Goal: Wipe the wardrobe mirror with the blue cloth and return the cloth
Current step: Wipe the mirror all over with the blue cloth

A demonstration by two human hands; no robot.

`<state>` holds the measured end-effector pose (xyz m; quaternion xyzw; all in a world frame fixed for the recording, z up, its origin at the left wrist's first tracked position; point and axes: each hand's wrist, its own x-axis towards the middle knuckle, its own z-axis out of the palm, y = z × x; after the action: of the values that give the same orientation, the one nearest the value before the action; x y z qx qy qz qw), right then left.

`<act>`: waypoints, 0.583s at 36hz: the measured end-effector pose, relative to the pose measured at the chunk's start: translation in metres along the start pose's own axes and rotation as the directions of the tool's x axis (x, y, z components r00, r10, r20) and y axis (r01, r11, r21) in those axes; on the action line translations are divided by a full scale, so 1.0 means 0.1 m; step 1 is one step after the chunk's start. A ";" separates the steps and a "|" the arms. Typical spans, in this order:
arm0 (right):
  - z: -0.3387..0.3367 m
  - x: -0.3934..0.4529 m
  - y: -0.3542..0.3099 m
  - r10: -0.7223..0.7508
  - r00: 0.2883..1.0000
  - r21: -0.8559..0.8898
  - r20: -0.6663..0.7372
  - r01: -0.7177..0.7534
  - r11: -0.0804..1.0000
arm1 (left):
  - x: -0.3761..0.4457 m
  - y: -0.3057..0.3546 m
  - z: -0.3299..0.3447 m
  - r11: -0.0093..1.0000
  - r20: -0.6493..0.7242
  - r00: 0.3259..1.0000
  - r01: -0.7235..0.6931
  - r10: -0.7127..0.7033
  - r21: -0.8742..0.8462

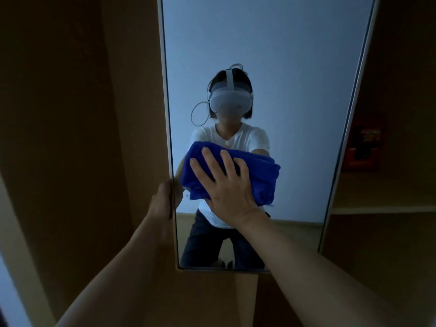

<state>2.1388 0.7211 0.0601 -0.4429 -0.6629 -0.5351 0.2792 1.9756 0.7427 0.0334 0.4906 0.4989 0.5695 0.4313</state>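
A tall mirror [271, 55] in a white frame is set in a brown wardrobe door. My right hand [226, 185] presses a bunched blue cloth [259, 173] flat against the glass at mid height, fingers spread and straight. My left hand [162, 199] grips the mirror door's left edge, fingers curled round the frame. The glass reflects a person in a white shirt with a headset.
Brown wardrobe panels [70, 114] flank the mirror on the left. To the right, open shelves [382, 210] hold a dark red object [363, 147]. The room is dim. The mirror's bottom edge [224, 270] ends above a wooden panel.
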 end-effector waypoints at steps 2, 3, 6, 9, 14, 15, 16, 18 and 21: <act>-0.06 0.18 0.14 -0.010 1.000 -0.004 0.000 0.010 1.000 | 0.11 0.44 0.01 0.999 -0.043 0.999 -0.010 0.008 -0.037; -0.09 0.28 0.21 -0.013 1.000 -0.005 0.000 0.013 1.000 | 0.17 0.66 0.02 0.996 -0.061 0.998 -0.007 0.001 -0.088; -0.20 0.58 0.41 -0.007 1.000 -0.023 0.006 0.007 1.000 | 0.29 1.28 0.04 0.983 -0.098 0.995 0.001 -0.019 -0.183; -0.32 0.92 0.61 -0.007 0.999 -0.035 0.040 0.008 0.999 | 0.33 1.72 0.07 0.963 -0.062 0.998 0.014 -0.032 -0.270; -0.54 1.48 0.92 -0.003 0.997 -0.017 0.075 0.005 1.000 | 0.38 2.28 0.06 0.943 -0.071 0.996 0.021 -0.048 -0.333; -0.59 1.60 0.98 -0.004 0.997 -0.014 0.083 0.005 1.000 | 0.39 2.40 0.06 0.951 -0.085 0.996 0.006 -0.034 -0.310; -0.63 1.70 1.03 -0.001 0.996 -0.005 0.085 0.002 1.000 | 0.40 2.51 0.06 0.959 -0.100 0.995 -0.007 -0.023 -0.285; -0.73 1.91 1.12 0.009 0.995 0.022 0.099 -0.012 1.000 | 0.42 2.74 0.06 0.970 -0.144 0.989 -0.021 -0.015 -0.241; -0.83 2.06 1.16 0.005 0.986 0.075 0.166 -0.018 0.997 | 0.44 3.02 0.07 0.977 -0.195 0.981 -0.030 -0.012 -0.212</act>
<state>2.1396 0.7047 0.3100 -0.4787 -0.7013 -0.4692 0.2429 1.9756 0.7477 0.3387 0.3855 0.4726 0.6671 0.4279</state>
